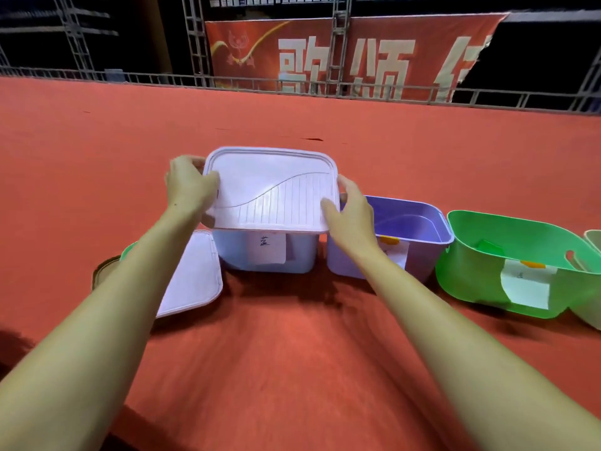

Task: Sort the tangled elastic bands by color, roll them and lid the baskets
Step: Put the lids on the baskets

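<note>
A pale lilac lid [270, 187] lies on top of a light blue basket [234, 252] that carries a white paper label. My left hand [190, 183] grips the lid's left edge, and my right hand [353, 211] grips its right edge with the thumb on top. To the right stands an open purple basket [419, 222] with a label, and further right an open green basket [468, 268] with a label. No elastic bands are plainly visible.
A second pale lid [192, 278] lies flat on the red carpet [292, 336] left of the blue basket, over part of a green lid [125, 252] and a brown disc [100, 271]. Another pale basket [593, 242] shows at the right edge. A metal railing and red banner stand behind.
</note>
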A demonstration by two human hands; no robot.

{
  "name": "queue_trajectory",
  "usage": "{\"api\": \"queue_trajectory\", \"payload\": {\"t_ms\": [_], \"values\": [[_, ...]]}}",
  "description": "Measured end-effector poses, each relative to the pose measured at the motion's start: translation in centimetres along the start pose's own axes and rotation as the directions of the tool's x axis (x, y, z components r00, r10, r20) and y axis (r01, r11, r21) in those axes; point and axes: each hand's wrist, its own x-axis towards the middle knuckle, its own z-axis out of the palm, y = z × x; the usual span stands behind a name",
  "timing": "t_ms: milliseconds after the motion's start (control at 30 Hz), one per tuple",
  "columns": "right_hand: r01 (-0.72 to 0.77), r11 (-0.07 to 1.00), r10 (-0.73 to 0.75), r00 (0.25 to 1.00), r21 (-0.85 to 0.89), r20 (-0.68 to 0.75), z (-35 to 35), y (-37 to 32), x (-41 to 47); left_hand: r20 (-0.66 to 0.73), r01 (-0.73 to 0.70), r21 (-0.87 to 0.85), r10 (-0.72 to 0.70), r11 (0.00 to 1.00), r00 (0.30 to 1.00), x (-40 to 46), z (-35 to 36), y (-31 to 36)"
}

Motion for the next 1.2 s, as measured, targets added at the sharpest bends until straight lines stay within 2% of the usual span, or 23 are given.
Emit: {"api": "queue_trajectory", "payload": {"t_ms": [167,300,367,600,867,933,1000,1100,1200], "values": [[0.001,0.960,0.033,0.993,-0.279,0.117,2.7,0.6,3.8,0.055,0.019,0.161,-0.028,0.987,0.998,2.6,3.5,-3.9],[0.008,0.870,0.080,0.984,-0.492,0.158,3.6,0.1,4.2,0.085,0.038,0.257,-0.061,0.966,0.995,3.7,5.1,-5.6],[0.007,0.840,0.109,0.977,-0.542,0.181,4.1,0.3,4.0,0.126,0.023,0.296,-0.062,0.955,0.990,4.1,5.7,-6.2],[-0.016,0.803,0.119,0.984,-0.596,0.134,5.5,0.1,2.2,0.181,0.013,0.412,-0.096,0.911,0.979,4.0,6.4,-7.1],[0.054,0.720,0.198,0.939,-0.692,0.280,5.0,0.1,3.3,0.239,-0.042,0.533,-0.102,0.845,0.966,4.6,6.2,-7.4],[0.100,0.688,0.195,0.929,-0.719,0.316,4.8,-0.2,3.9,0.278,-0.089,0.572,-0.091,0.815,0.956,4.7,6.3,-6.8],[0.132,0.667,0.185,0.924,-0.733,0.335,4.6,-0.3,4.3,0.336,-0.155,0.541,-0.043,0.826,0.941,4.9,6.5,-6.7],[0.082,0.753,0.170,0.934,-0.653,0.313,4.6,0.3,4.5,0.348,-0.165,0.435,0.004,0.885,0.938,5.2,6.4,-7.2],[0.073,0.845,0.083,0.961,-0.530,0.264,4.3,1.1,4.0,0.323,-0.168,0.344,0.051,0.924,0.945,5.2,6.3,-7.8]]}}
